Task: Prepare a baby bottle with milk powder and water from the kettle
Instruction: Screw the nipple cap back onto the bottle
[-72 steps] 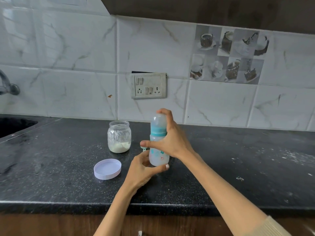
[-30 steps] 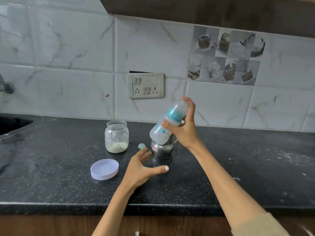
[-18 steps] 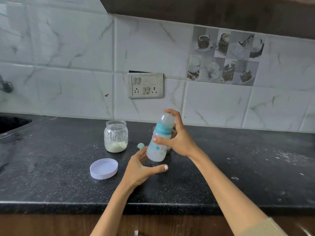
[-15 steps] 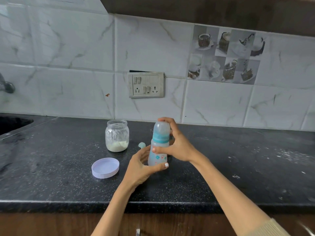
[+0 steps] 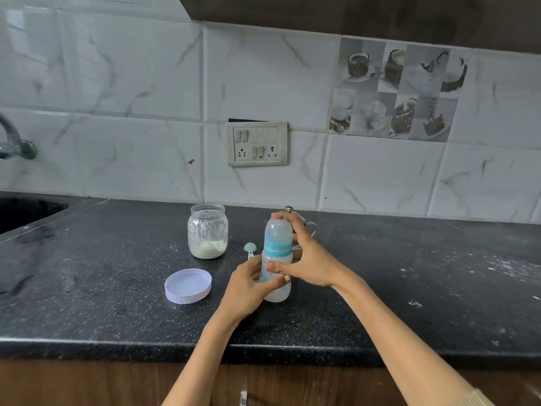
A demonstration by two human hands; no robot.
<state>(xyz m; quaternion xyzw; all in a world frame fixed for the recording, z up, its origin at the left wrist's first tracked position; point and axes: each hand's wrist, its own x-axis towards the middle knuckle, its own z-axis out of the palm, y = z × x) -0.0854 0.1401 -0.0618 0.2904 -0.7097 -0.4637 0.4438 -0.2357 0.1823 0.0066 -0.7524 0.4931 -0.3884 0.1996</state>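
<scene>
A capped baby bottle (image 5: 277, 250) with a teal collar stands upright on the black counter (image 5: 117, 288), cloudy liquid inside. My left hand (image 5: 244, 288) wraps its lower body from the left. My right hand (image 5: 304, 259) grips it from the right, fingers over the clear cap. Behind the bottle a small steel kettle (image 5: 298, 222) is mostly hidden. An open glass jar of milk powder (image 5: 207, 231) stands to the left, with a teal scoop (image 5: 250, 249) between jar and bottle.
The jar's lilac lid (image 5: 188, 285) lies upside down left of my hands. A sink (image 5: 26, 212) and tap (image 5: 14, 142) are at far left. A switch and socket plate (image 5: 257, 143) is on the tiled wall. White powder specks dot the counter at right.
My right hand had lifted and tilted the bottle to the right. It has come back down upright onto the counter, and my left hand has closed around its lower body.
</scene>
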